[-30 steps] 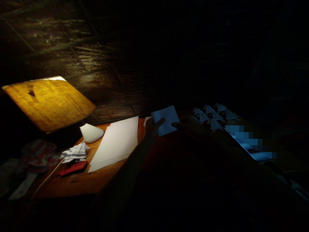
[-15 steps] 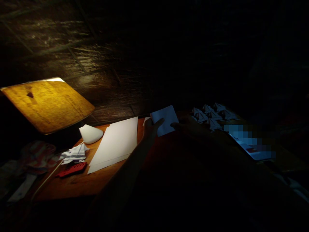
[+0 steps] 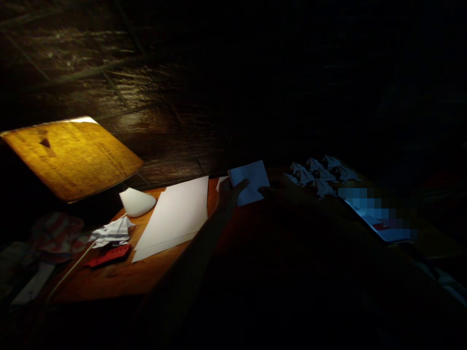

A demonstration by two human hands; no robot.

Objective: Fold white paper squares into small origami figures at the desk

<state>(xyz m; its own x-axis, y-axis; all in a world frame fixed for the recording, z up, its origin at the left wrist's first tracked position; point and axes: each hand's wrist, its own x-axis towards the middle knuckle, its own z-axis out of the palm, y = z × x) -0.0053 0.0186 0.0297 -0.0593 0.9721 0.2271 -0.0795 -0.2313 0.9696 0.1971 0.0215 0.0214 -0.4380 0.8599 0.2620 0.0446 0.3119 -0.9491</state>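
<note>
A small piece of pale paper [image 3: 252,181], roughly square, is held up above the table between my two hands. My left hand [image 3: 230,193] grips its left side, thumb lying across the front and fingers behind. On its lower right edge, my right hand [image 3: 272,189] pinches the paper with the thumb in front; the rest of that hand is lost in the dark. Left of my hands lies a stack of white paper sheets [image 3: 175,214]. To the right, several folded paper figures [image 3: 321,175] stand in a group on the table.
A lamp with a yellow printed shade [image 3: 73,160] and white base [image 3: 137,202] lights the left side. Near it lie a folded striped paper piece [image 3: 114,231] and a red object [image 3: 111,256]. A glowing phone [image 3: 375,221] is at right. A tiled wall [image 3: 120,82] rises behind the table [image 3: 120,282].
The small paper has turned slightly in my hands, its top edge shifting a little to the right. Both hands keep their hold and nearly the same place.
</note>
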